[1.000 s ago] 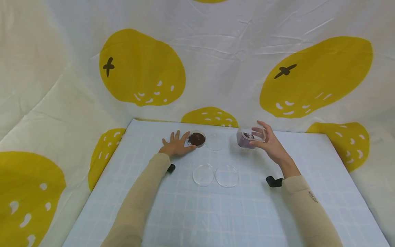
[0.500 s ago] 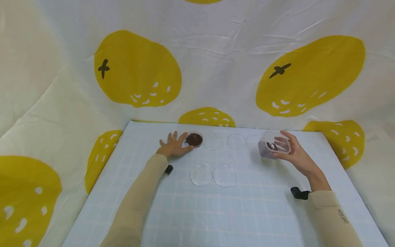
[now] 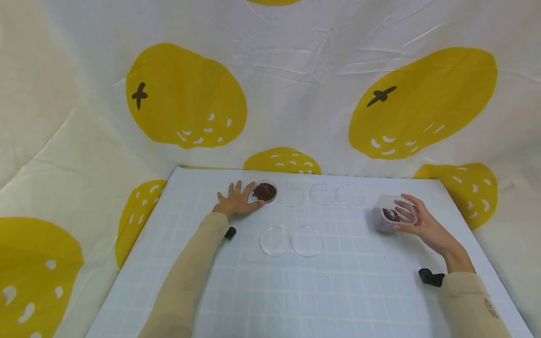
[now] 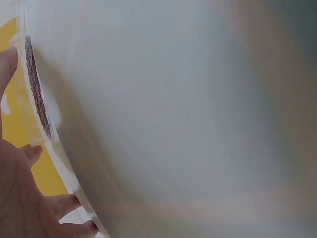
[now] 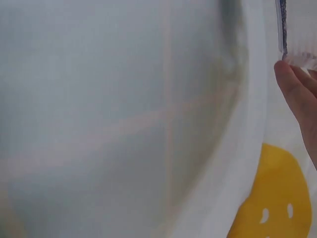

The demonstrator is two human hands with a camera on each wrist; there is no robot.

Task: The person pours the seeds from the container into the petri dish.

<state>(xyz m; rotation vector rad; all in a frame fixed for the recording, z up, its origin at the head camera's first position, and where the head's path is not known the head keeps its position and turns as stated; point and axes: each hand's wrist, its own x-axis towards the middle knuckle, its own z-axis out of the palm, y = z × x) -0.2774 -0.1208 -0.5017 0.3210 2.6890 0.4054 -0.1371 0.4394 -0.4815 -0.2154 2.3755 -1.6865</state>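
My left hand [image 3: 237, 202] lies at the far left of the table, fingers spread, thumb and index finger bracketing the near-left edge of a clear petri dish [image 3: 274, 199]. Dark brown, soil-like crumbs [image 3: 265, 191] fill this dish; the left wrist view shows them edge-on as a dark layer [image 4: 37, 87]. On the right, my right hand [image 3: 428, 230] grips a clear square plastic tub [image 3: 382, 225] by its side, thumb at the near edge. Some of the same dark crumbs lie inside the tub. It is low over the table, slightly tilted; the right wrist view catches only its corner [image 5: 297, 49].
Several clear round dishes or lids lie flat: one clear dish [image 3: 290, 206] beside the filled one, others [image 3: 322, 205] farther right, and two clear rounds [image 3: 275, 255] nearer the front. A patterned cloth [image 3: 296, 103] stands behind the pale checked table [image 3: 270, 300].
My right hand has carried the tub rightward and nearer, down toward the table, uncovering the clear dishes at the back. The left hand has stayed at the filled petri dish.
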